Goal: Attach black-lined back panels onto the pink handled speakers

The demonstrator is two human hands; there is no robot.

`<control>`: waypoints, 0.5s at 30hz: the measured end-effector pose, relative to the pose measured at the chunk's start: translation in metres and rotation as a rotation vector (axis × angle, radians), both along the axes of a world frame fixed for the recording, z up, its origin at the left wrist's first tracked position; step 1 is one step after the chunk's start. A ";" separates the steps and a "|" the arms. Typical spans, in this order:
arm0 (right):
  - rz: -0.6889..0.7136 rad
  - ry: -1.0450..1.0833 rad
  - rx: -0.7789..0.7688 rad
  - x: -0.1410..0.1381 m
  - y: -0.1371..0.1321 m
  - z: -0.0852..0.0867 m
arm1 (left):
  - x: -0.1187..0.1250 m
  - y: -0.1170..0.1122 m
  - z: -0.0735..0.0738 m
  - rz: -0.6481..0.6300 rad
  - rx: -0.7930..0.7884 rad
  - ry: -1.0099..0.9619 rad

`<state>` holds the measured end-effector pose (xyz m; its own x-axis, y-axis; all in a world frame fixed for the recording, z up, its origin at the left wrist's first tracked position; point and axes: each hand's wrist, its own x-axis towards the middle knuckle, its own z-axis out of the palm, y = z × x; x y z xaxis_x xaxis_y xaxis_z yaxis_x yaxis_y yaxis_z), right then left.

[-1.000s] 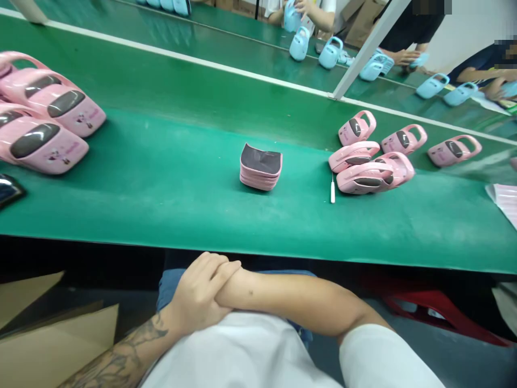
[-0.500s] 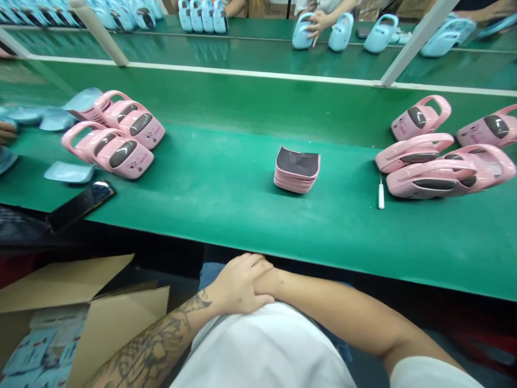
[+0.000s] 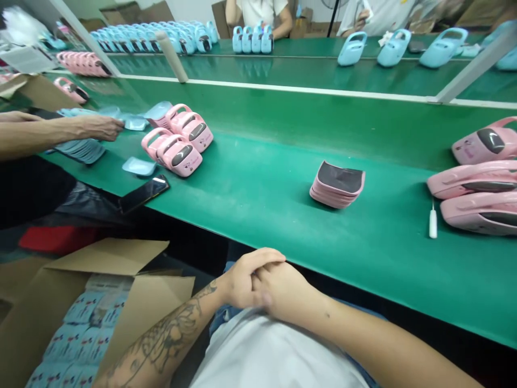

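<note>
In my lap, close to the table's front edge, my left hand (image 3: 242,279) and my right hand (image 3: 290,286) are clasped together. The fingers of both are closed around each other, and no object shows in them. Nearest on the green table (image 3: 258,199) is a short stack of pink curved panels (image 3: 337,188) with a dark face on top. Farther right lies a small tool with a white handle (image 3: 433,223) and a thin shaft, beside several pink handled housings (image 3: 479,207) with dark windows.
At left stand more pink housings (image 3: 181,156), a phone (image 3: 144,193) and a pale blue panel (image 3: 138,166). A co-worker's hand (image 3: 103,128) is among blue panels. An open carton (image 3: 155,296) of blue packets sits below. Blue housings (image 3: 393,49) line the bench opposite.
My view has swung left, so the table's contents sit farther right in the picture. My hands stay in my lap but have shifted their clasp. The co-worker's arm at left now shows.
</note>
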<state>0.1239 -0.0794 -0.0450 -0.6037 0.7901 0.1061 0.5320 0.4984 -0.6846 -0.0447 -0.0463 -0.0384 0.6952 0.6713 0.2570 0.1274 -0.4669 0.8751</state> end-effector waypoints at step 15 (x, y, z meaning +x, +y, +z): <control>-0.182 0.120 0.465 0.025 0.048 -0.028 | -0.156 0.103 0.048 1.190 0.025 -0.133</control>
<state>0.1484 -0.0312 -0.0731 -0.4228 0.7340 0.5314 0.5696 0.6714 -0.4742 -0.2011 0.0567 0.0092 -0.3912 0.8692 0.3022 0.4003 -0.1350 0.9064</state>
